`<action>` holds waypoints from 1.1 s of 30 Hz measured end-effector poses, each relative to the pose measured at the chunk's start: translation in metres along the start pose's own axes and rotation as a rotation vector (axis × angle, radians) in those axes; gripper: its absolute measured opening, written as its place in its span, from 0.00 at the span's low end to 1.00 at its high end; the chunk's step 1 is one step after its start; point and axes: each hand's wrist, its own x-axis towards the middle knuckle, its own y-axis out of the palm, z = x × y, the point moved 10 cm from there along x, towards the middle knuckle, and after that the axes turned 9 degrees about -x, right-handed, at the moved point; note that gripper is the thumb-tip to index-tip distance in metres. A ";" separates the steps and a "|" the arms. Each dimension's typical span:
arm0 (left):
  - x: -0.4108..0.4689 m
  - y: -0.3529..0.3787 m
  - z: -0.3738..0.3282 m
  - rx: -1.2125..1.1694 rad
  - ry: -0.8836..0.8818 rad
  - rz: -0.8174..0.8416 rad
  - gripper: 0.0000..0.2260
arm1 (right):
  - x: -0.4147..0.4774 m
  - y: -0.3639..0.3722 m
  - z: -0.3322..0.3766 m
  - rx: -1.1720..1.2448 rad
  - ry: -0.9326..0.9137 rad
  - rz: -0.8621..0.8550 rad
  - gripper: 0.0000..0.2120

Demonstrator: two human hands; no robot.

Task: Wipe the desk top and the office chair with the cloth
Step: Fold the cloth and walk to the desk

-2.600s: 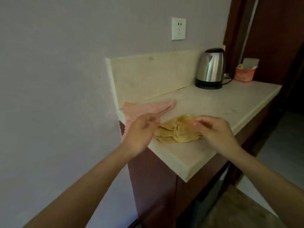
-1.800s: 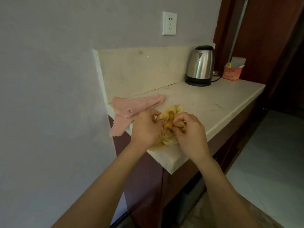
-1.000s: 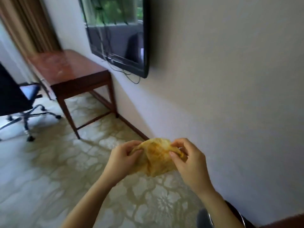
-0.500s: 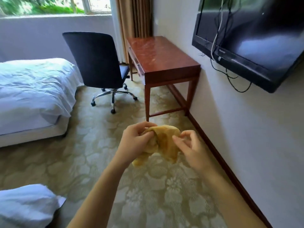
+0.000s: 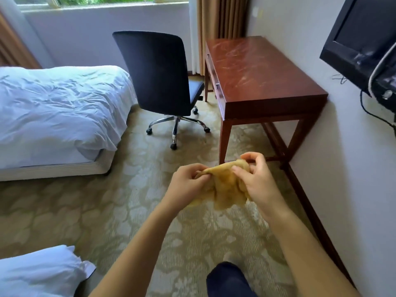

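A crumpled yellow cloth (image 5: 226,187) hangs in the air between my hands, above the carpet. My left hand (image 5: 185,184) pinches its left edge and my right hand (image 5: 258,179) grips its right side. The reddish wooden desk (image 5: 257,67) stands ahead against the right wall, its top bare and streaked with marks. The black office chair (image 5: 158,76) on a chrome wheeled base stands left of the desk, its back turned toward me.
A bed with white bedding (image 5: 55,110) fills the left side. A second white bed corner (image 5: 36,273) lies at the lower left. A wall-mounted TV (image 5: 364,37) with hanging cables juts out at the upper right. Patterned carpet (image 5: 107,206) runs between beds and wall.
I took the yellow cloth off the stone counter with both hands and turned toward the room. The desk and chair have come closer, and my hands have pulled the cloth wider.
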 end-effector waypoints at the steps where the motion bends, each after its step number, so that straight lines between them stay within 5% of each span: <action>1: 0.019 0.002 -0.001 -0.018 -0.010 -0.008 0.07 | 0.022 -0.003 0.007 -0.022 -0.030 0.001 0.11; 9: 0.164 0.008 0.021 -0.248 -0.250 -0.260 0.07 | 0.200 -0.019 0.064 -0.202 -0.230 -0.011 0.11; 13: 0.231 0.047 0.042 -0.414 -0.476 -0.030 0.17 | 0.270 -0.016 0.076 -0.198 -0.290 0.001 0.11; 18: 0.348 0.064 0.031 -0.889 -0.409 0.074 0.19 | 0.362 -0.011 0.078 -0.235 -0.301 -0.027 0.12; 25: 0.506 0.017 0.002 -0.818 -0.255 0.113 0.14 | 0.469 -0.024 0.087 -0.380 -0.303 -0.227 0.23; 30: 0.590 0.011 -0.017 -0.712 -0.208 0.203 0.18 | 0.519 -0.040 0.094 -0.639 -0.330 -0.510 0.16; 33: 0.626 0.018 -0.020 -0.579 -0.151 0.202 0.10 | 0.538 -0.052 0.093 -0.863 -0.365 -0.671 0.11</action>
